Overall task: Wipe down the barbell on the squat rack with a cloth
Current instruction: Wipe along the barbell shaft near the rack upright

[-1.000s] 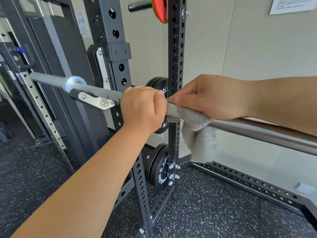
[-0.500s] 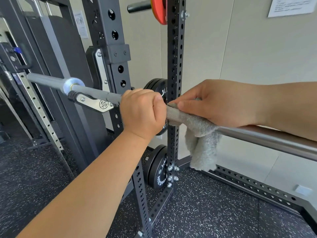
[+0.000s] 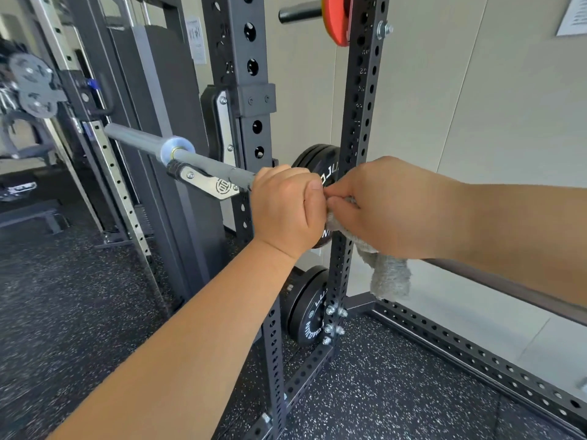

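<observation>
barbell (image 3: pixel 203 160): it lies across the squat rack (image 3: pixel 244 90), resting in the metal hook (image 3: pixel 206 185) on the near upright. the bare sleeve end sticks out to my left, and the long shaft runs to my right behind my right forearm.
cloth (image 3: pixel 386 274): grey towel, wrapped over the shaft just to the right of my left fist. one loose end hangs down under the bar, in front of the second upright (image 3: pixel 355 138). i judge it hangs free because only the folded part needs to press on the steel.
right hand (image 3: pixel 390 211): it is closed over the cloth and the bar together, with the fingers curled on top. thumb and first finger pinch the front edge of the cloth, almost touching my left hand. i think this keeps the cloth from sliding off while it rubs.
left hand (image 3: pixel 287 211): a tight fist around the bare bar, just beside the hook. i hold here, i believe, so that the bar does not roll or shift in the hook during wiping.
stage of work: the cloth sits at the inner end of the shaft near the rack, so i judge a wiping pass is at its end or its start here.
weight plates (image 3: pixel 313 312): black discs stored low on the rack, and a red plate (image 3: pixel 336 17) up high. both are well apart from my hands.
floor (image 3: pixel 397 392): dark speckled rubber.
</observation>
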`<control>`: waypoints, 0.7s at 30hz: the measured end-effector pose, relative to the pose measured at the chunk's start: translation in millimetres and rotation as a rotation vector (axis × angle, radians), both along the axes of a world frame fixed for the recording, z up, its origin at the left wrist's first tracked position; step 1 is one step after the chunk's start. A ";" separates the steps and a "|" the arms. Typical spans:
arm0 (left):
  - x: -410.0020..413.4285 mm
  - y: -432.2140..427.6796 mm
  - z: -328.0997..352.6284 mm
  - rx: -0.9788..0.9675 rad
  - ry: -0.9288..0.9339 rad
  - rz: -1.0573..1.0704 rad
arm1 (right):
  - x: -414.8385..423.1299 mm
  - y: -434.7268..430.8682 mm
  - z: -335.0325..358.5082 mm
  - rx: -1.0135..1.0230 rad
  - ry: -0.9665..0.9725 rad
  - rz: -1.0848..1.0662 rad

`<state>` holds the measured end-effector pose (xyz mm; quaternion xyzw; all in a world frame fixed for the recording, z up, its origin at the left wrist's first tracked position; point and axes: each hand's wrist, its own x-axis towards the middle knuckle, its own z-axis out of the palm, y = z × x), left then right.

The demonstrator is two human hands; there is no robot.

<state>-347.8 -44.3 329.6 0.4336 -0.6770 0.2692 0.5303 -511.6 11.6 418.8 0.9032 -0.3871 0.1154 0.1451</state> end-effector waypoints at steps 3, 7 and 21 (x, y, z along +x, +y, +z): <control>0.4 3.8 4.4 0.050 -0.007 0.017 | -9.1 4.0 2.0 -0.028 -0.008 0.011; 5.8 13.5 14.8 0.265 -0.134 -0.039 | -10.4 10.5 3.1 -0.075 0.042 0.002; 63.2 -21.1 38.9 0.519 -0.187 0.103 | 25.9 -2.1 1.8 -0.032 0.096 -0.005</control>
